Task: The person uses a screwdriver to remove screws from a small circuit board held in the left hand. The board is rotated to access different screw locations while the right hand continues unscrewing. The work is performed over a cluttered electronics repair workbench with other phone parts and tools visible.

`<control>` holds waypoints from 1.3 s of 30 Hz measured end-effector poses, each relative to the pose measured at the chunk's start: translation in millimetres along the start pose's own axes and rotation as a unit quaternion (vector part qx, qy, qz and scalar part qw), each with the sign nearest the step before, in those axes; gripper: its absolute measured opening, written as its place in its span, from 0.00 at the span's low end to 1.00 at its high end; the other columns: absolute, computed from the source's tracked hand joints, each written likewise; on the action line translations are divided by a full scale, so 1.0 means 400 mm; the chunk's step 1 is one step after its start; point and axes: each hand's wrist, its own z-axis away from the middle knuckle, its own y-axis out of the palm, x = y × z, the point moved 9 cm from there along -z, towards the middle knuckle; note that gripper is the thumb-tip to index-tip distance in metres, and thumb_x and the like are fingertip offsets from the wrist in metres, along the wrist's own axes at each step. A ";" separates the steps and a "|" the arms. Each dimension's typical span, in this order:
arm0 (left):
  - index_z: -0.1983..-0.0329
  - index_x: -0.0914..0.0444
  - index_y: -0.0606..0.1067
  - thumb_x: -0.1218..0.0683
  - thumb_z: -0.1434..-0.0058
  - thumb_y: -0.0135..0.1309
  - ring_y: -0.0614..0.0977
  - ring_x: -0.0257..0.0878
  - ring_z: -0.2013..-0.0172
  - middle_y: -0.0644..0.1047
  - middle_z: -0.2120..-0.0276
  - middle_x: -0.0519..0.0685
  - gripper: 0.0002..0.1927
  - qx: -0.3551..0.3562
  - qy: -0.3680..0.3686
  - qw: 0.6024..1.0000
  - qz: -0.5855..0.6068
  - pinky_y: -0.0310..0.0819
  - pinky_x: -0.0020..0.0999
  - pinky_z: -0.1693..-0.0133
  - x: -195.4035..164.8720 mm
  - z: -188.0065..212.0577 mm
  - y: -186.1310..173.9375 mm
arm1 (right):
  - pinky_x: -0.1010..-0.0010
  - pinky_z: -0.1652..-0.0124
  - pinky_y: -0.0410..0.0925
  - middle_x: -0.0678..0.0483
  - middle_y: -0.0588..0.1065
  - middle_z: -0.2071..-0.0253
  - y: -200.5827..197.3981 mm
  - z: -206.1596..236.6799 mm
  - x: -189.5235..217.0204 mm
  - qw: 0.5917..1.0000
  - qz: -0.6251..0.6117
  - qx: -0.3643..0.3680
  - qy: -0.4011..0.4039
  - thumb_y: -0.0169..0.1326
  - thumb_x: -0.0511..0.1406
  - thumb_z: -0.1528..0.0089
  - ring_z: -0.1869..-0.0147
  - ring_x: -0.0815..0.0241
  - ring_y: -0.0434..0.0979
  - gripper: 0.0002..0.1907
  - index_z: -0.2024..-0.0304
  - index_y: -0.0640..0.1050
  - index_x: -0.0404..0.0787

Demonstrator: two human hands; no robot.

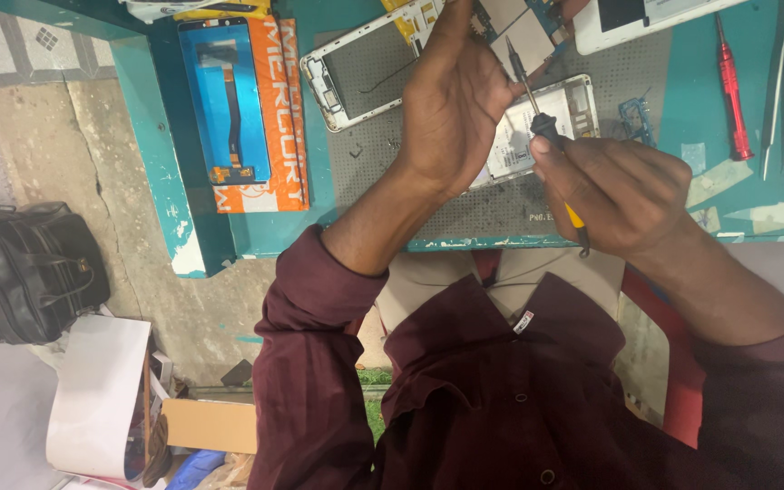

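Hands worked over opened phone frame (551, 122).
Right hand (614, 195) gripped black screwdriver (537, 113); left hand (451, 95), fingers curled, pressed frame at 10 o'clock.

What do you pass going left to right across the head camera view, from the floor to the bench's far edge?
Black bag → orange-and-blue package → left hand → right hand holding a screwdriver → red screwdriver → tweezers.

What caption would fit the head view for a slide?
Right hand holds a small screwdriver over an opened phone frame while the left hand steadies it on the grey mat.
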 end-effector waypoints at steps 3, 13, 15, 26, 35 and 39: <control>0.30 0.69 0.59 0.40 0.14 0.28 0.74 0.45 0.38 0.70 0.41 0.59 0.28 0.001 -0.001 1.000 0.004 0.70 0.49 0.34 -0.003 -0.001 0.002 | 0.70 0.69 0.71 0.49 0.78 0.63 0.000 0.000 0.000 1.000 -0.001 0.000 -0.002 0.64 0.26 0.36 0.66 0.58 0.78 0.22 0.39 0.77 0.34; 0.30 0.69 0.59 0.40 0.14 0.28 0.77 0.46 0.38 0.71 0.43 0.60 0.29 -0.001 -0.011 1.000 -0.002 0.72 0.51 0.35 -0.006 0.000 0.012 | 0.69 0.68 0.72 0.49 0.78 0.62 -0.001 -0.002 0.001 1.000 -0.003 0.004 -0.006 0.64 0.27 0.37 0.65 0.57 0.79 0.23 0.39 0.77 0.34; 0.30 0.69 0.59 0.39 0.15 0.28 0.76 0.45 0.39 0.71 0.43 0.60 0.29 0.001 -0.006 1.000 -0.016 0.73 0.50 0.35 -0.007 -0.001 0.014 | 0.69 0.67 0.72 0.49 0.79 0.62 -0.002 -0.002 0.001 1.000 -0.005 0.006 -0.006 0.64 0.26 0.37 0.64 0.57 0.79 0.23 0.39 0.77 0.34; 0.31 0.71 0.59 0.38 0.16 0.28 0.80 0.47 0.41 0.74 0.44 0.64 0.31 0.003 0.000 1.000 -0.018 0.78 0.51 0.35 -0.010 -0.003 0.020 | 0.70 0.69 0.72 0.49 0.79 0.63 0.000 0.003 -0.001 1.000 -0.005 -0.009 -0.011 0.64 0.27 0.37 0.65 0.58 0.79 0.22 0.40 0.78 0.33; 0.32 0.71 0.61 0.39 0.15 0.28 0.78 0.46 0.38 0.73 0.44 0.62 0.30 0.002 0.004 1.000 -0.008 0.73 0.48 0.33 -0.009 0.000 0.013 | 0.68 0.68 0.72 0.49 0.78 0.63 -0.008 0.000 0.004 1.000 0.002 0.002 -0.008 0.63 0.26 0.38 0.66 0.57 0.78 0.22 0.41 0.78 0.33; 0.32 0.70 0.61 0.40 0.13 0.28 0.77 0.46 0.39 0.73 0.44 0.60 0.29 0.008 0.006 1.000 0.007 0.71 0.49 0.34 -0.008 0.003 0.008 | 0.68 0.67 0.72 0.49 0.77 0.63 -0.005 -0.001 0.004 1.000 0.000 0.003 -0.009 0.63 0.25 0.37 0.65 0.57 0.79 0.22 0.40 0.78 0.33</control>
